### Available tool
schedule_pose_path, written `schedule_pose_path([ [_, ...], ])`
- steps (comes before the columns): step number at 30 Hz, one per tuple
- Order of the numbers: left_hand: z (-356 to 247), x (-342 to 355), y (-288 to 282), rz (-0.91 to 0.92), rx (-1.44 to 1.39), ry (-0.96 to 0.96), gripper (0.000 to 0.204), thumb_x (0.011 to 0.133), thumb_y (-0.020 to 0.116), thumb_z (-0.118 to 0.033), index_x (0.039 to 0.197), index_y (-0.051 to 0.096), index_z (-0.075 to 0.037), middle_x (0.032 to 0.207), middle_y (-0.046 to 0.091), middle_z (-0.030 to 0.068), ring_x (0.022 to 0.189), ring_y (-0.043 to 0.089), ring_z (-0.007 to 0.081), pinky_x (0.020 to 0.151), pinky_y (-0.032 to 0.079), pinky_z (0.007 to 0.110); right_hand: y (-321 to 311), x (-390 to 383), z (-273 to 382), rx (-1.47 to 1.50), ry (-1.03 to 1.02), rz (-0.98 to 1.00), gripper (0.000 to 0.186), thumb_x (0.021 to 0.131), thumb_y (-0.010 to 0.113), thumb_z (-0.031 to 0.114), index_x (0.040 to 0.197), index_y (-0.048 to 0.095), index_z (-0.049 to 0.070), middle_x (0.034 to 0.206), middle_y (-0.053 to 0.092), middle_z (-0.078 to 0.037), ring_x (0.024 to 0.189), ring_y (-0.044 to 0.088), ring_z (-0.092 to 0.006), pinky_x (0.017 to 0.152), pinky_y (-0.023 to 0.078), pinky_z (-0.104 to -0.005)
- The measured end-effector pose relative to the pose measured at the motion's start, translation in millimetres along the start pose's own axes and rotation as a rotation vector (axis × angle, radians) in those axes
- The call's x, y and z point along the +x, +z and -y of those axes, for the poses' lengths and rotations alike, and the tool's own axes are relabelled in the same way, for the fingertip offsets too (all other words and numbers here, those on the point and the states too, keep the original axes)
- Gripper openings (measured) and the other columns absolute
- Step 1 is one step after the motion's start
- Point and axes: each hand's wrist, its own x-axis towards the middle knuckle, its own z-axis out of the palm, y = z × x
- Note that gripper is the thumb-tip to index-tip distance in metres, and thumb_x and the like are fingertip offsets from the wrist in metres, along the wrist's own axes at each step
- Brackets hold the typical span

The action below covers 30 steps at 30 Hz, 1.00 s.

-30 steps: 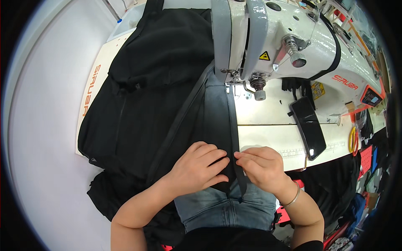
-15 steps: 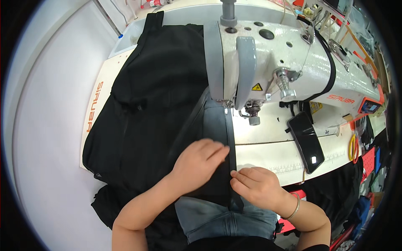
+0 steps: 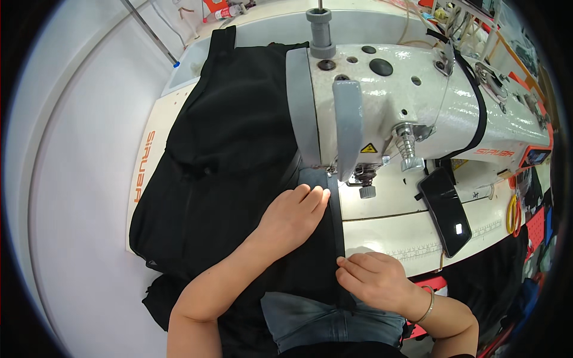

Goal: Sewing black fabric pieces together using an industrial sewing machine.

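Note:
A black garment lies spread across the bed of a white sewing machine, its right edge running under the needle area. Along that edge is a narrow folded black band. My left hand rests on the cloth just below the presser foot area, fingers bent and closed at the inner side of the band. Lower down, my right hand pinches the band's edge between thumb and fingers. The cloth's lower end drapes over my lap. The needle itself is hidden behind the grey guard.
A black phone lies on the table right of the needle area, near a printed ruler scale. Yellow-and-red-handled scissors sit at the right edge. Behind the machine is a plastic bottle. A white wall stands at left.
My left hand has moved up along the band, closer to the needle area. My right hand keeps its pinch on the edge. The whole view has shifted slightly.

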Motion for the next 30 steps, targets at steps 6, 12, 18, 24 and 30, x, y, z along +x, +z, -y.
schedule_pose_path([
  [6, 1.7, -0.7, 1.0, 0.063, -0.042, -0.030, 0.036, 0.075, 0.063, -0.006, 0.110, 0.063, 0.002, 0.107, 0.060, 0.0061, 0.092, 0.059, 0.0198, 0.073, 0.052, 0.030, -2.3, 4.7, -0.3, 0.014, 0.010, -0.004, 0.011, 0.077, 0.067, 0.007, 0.087, 0.062, 0.006, 0.086, 0.063, -0.003, 0.084, 0.060, -0.0142, 0.068, 0.052, -0.0256],
  [12, 14.3, 3.0, 8.0, -0.009, -0.015, 0.020, 0.031, 0.076, 0.064, -0.008, 0.106, 0.066, 0.000, 0.101, 0.060, 0.0044, 0.087, 0.056, 0.0163, 0.066, 0.048, 0.028, -3.2, 12.5, -9.8, 0.013, 0.042, 0.035, 0.014, 0.074, 0.066, 0.009, 0.087, 0.063, 0.006, 0.092, 0.066, -0.003, 0.085, 0.062, -0.0148, 0.069, 0.053, -0.0262],
  [18, 22.4, 0.3, 10.0, -0.012, -0.049, 0.071, 0.031, 0.078, 0.061, -0.011, 0.107, 0.065, -0.002, 0.103, 0.060, 0.0029, 0.092, 0.056, 0.0167, 0.070, 0.048, 0.030, -2.0, 17.0, -15.4, -0.029, 0.041, 0.068, 0.017, 0.070, 0.066, 0.010, 0.087, 0.064, 0.007, 0.092, 0.067, -0.001, 0.084, 0.064, -0.0145, 0.069, 0.054, -0.0269],
  [24, 33.4, 10.9, 16.4, -0.076, -0.134, 0.045, 0.018, 0.078, 0.061, -0.010, 0.094, 0.066, -0.003, 0.093, 0.062, 0.0036, 0.086, 0.060, 0.0184, 0.067, 0.048, 0.032, 4.4, 26.1, -27.1, -0.015, 0.038, 0.017, 0.015, 0.071, 0.066, 0.010, 0.086, 0.063, 0.007, 0.089, 0.067, -0.001, 0.083, 0.064, -0.0151, 0.067, 0.055, -0.0283],
  [30, 66.1, 26.4, 26.6, -0.231, -0.029, 0.244, 0.005, 0.072, 0.063, -0.009, 0.071, 0.058, -0.009, 0.069, 0.053, 0.0030, 0.069, 0.058, 0.0206, 0.061, 0.045, 0.034, 11.7, 33.3, -43.8, -0.066, -0.005, 0.012, 0.016, 0.071, 0.066, 0.009, 0.087, 0.063, 0.008, 0.086, 0.065, -0.001, 0.080, 0.065, -0.0167, 0.065, 0.054, -0.0288],
])
